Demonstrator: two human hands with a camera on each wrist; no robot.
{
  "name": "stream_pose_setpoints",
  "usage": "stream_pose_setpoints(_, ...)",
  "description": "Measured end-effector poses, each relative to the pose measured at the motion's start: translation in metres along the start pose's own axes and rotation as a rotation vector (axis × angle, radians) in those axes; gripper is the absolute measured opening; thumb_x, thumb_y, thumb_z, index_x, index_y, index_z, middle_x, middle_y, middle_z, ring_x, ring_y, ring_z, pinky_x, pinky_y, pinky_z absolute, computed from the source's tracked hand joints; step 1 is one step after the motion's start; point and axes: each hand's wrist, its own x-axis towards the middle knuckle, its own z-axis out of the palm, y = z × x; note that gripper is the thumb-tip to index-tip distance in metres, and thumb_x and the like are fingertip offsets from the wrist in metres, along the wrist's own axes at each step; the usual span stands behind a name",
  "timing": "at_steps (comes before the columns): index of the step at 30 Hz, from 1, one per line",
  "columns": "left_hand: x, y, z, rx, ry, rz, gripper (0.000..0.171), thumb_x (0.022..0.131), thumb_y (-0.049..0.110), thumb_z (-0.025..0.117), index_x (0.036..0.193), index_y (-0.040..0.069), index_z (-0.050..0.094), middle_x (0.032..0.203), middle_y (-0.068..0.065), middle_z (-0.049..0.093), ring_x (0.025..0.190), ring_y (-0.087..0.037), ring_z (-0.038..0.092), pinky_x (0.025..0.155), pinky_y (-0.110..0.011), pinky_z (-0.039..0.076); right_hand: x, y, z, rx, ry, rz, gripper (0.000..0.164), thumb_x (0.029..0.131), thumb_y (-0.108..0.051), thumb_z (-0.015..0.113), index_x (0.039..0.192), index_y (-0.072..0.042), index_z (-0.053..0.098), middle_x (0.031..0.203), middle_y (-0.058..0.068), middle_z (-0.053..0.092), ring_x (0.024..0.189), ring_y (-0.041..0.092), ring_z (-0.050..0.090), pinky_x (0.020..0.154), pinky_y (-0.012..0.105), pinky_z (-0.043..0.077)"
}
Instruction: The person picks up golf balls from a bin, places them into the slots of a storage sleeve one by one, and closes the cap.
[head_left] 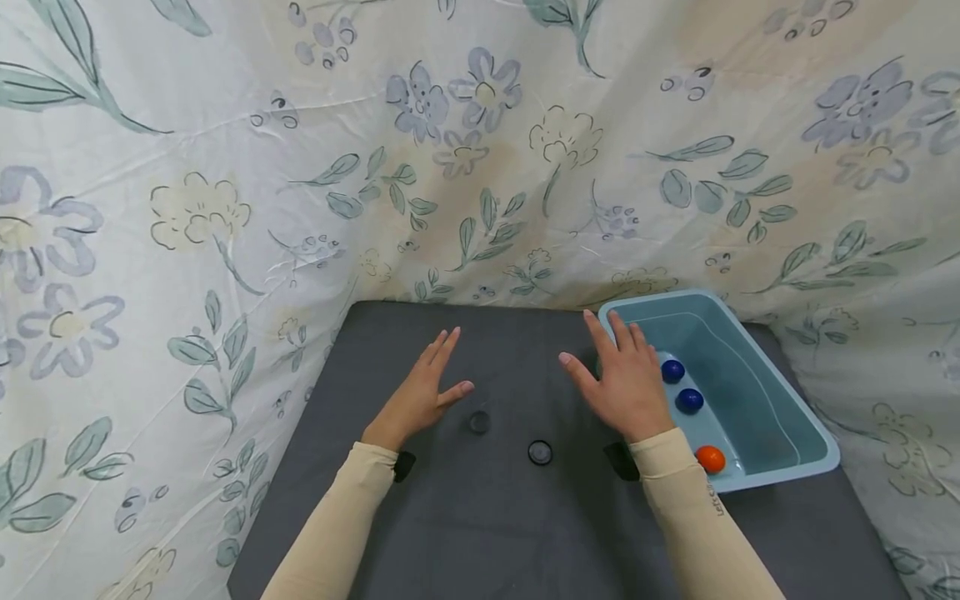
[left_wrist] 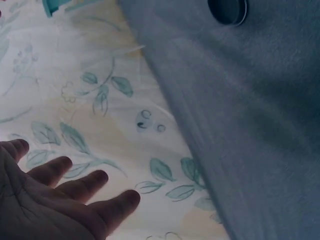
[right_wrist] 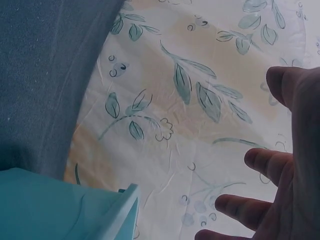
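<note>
My left hand (head_left: 416,396) is held over the left part of the dark grey table, its fingers spread and holding nothing. Over the near left side of a light blue plastic tub (head_left: 757,392) hovers my right hand (head_left: 628,387), fingers apart and nothing in its grasp. Between the hands on the table lie a small round disc with a black rim (head_left: 540,452) and a fainter dark round piece (head_left: 479,422). The left wrist view catches one black-rimmed disc (left_wrist: 230,12) at its top edge; I cannot tell what kind of thing it is.
Inside the tub are two dark blue balls (head_left: 689,401) and an orange ball (head_left: 710,459), the latter partly behind the right sleeve. A floral cloth (head_left: 465,167) hangs behind and beside the table (head_left: 465,517). Black bands sit at both wrists.
</note>
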Motion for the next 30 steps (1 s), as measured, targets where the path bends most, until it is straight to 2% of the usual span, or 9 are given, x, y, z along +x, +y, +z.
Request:
stream_pose_setpoints(5, 0.002, -0.001, 0.013, -0.076, -0.005, 0.008, 0.091, 0.098, 0.064, 0.057, 0.166, 0.039, 0.001, 0.175, -0.001, 0.014, 0.159, -0.033, 0.024, 0.124, -0.061, 0.030, 0.001, 0.010, -0.007, 0.016, 0.020, 0.001, 0.078, 0.102, -0.057, 0.056, 0.165, -0.020, 0.029, 0.168, 0.026, 0.026, 0.150, 0.059, 0.025, 0.117, 0.078, 0.022)
stream_pose_setpoints(10, 0.002, -0.002, 0.025, -0.140, -0.002, -0.030, 0.094, 0.096, 0.063, 0.061, 0.166, 0.040, 0.003, 0.174, -0.002, 0.019, 0.157, -0.035, 0.031, 0.123, -0.062, 0.032, 0.008, 0.020, -0.017, 0.054, 0.003, 0.007, 0.077, 0.104, -0.059, 0.053, 0.164, -0.017, 0.031, 0.167, 0.027, 0.026, 0.150, 0.057, 0.027, 0.116, 0.077, 0.026)
stream_pose_setpoints(14, 0.001, -0.005, 0.035, -0.193, 0.006, -0.045, 0.096, 0.095, 0.058, 0.066, 0.168, 0.030, 0.009, 0.173, -0.003, 0.025, 0.153, -0.034, 0.038, 0.120, -0.061, 0.036, 0.015, 0.030, -0.025, 0.075, -0.023, 0.025, 0.078, 0.104, -0.063, 0.047, 0.165, -0.017, 0.029, 0.167, 0.027, 0.028, 0.150, 0.054, 0.030, 0.115, 0.075, 0.029)
stream_pose_setpoints(17, 0.000, -0.008, 0.041, -0.217, 0.011, -0.054, 0.099, 0.093, 0.057, 0.069, 0.168, 0.023, 0.013, 0.171, -0.004, 0.029, 0.153, -0.032, 0.039, 0.119, -0.060, 0.038, 0.019, 0.035, -0.029, 0.083, -0.025, 0.033, 0.079, 0.104, -0.063, 0.046, 0.165, -0.017, 0.029, 0.166, 0.027, 0.030, 0.149, 0.053, 0.032, 0.114, 0.075, 0.031)
stream_pose_setpoints(24, 0.000, -0.011, 0.050, -0.254, -0.008, -0.084, 0.101, 0.090, 0.058, 0.073, 0.167, 0.023, 0.017, 0.169, -0.006, 0.034, 0.154, -0.031, 0.038, 0.120, -0.058, 0.038, 0.022, 0.043, -0.040, 0.073, -0.026, 0.048, 0.078, 0.104, -0.062, 0.047, 0.164, -0.015, 0.030, 0.165, 0.029, 0.030, 0.147, 0.055, 0.034, 0.113, 0.077, 0.031)
stream_pose_setpoints(30, 0.000, -0.011, 0.058, -0.264, -0.036, -0.100, 0.099, 0.090, 0.057, 0.074, 0.165, 0.015, 0.024, 0.167, -0.008, 0.037, 0.154, -0.029, 0.038, 0.121, -0.057, 0.037, 0.024, 0.058, -0.049, 0.053, -0.046, 0.083, 0.080, 0.105, -0.063, 0.045, 0.165, -0.013, 0.028, 0.166, 0.030, 0.028, 0.147, 0.056, 0.032, 0.113, 0.077, 0.030)
